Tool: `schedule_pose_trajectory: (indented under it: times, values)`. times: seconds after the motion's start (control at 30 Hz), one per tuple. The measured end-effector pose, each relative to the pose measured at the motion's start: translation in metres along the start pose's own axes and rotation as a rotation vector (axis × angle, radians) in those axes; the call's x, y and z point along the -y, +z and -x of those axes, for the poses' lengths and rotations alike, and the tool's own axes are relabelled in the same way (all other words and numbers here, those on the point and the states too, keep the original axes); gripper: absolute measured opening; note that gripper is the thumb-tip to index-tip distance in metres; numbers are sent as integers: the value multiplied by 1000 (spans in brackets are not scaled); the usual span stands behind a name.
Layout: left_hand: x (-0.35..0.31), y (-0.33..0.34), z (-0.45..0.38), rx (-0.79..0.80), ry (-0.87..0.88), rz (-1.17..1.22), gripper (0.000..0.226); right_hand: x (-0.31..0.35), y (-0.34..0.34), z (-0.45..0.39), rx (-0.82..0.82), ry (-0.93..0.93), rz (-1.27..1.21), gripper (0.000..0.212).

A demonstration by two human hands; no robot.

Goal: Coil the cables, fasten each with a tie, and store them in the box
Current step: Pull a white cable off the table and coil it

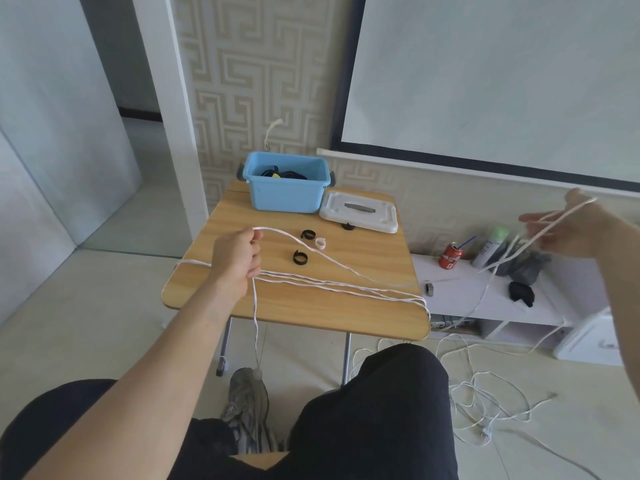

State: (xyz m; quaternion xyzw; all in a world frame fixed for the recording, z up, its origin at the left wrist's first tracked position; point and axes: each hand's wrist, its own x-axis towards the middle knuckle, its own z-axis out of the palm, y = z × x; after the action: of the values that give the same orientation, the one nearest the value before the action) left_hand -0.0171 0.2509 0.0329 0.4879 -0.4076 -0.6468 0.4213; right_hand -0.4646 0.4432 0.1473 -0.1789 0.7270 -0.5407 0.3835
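Note:
A long white cable [346,286] lies in several strands across the wooden table [311,313]. My left hand [237,258] grips those strands over the table's left side, and one end hangs down from it toward the floor. My right hand [568,230] is raised far to the right, off the table, pinching a loop of the same cable. More of the cable lies tangled on the floor [485,393]. The blue box [287,194] stands at the table's back with dark coiled cables inside. Two black ties [300,257] [308,234] and a white tie [320,243] lie mid-table.
The box's white lid [360,211] lies right of the box, with another black tie [348,226] at its front edge. A low white shelf [485,296] on the right holds a red can [451,256], a spray bottle [490,245] and dark items. My knees sit below the table.

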Motion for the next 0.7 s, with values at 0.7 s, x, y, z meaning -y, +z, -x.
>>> schedule_pose_trajectory:
  times: [0.7]
  values:
    - [5,34,67,787,128,-357,27,-97,223,115,322,-757,545,30]
